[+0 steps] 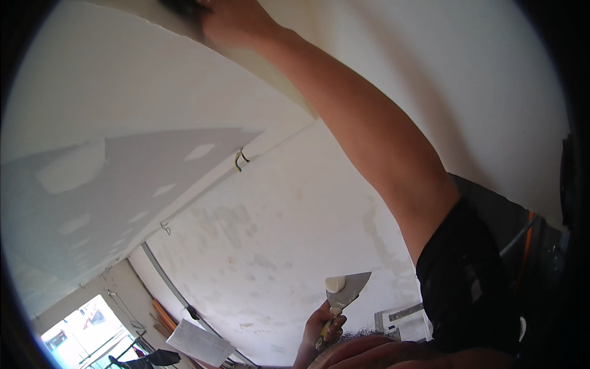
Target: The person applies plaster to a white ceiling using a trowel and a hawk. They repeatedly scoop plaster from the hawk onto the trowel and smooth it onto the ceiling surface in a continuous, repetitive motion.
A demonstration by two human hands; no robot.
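My left hand [324, 328], low in the picture, is closed round the handle of a putty knife [349, 291]. The blade points up, and a smooth lump of off-white filler [335, 284] sits on it. My right arm, in a black sleeve, stretches up and across to the upper left. At its end my right hand [236, 23] is closed on a dark tool [183, 7] by the pale ceiling edge. That tool is blurred and partly cut off by the picture's rim, so its kind does not show.
A white wall [276, 227] with grey patches stands behind. The grey ceiling board [141, 178] carries pale filled spots. Loose wires [241, 160] hang where they meet. At lower left are a bright window [86, 335], a white sheet [200, 345] and dark cloth [147, 358].
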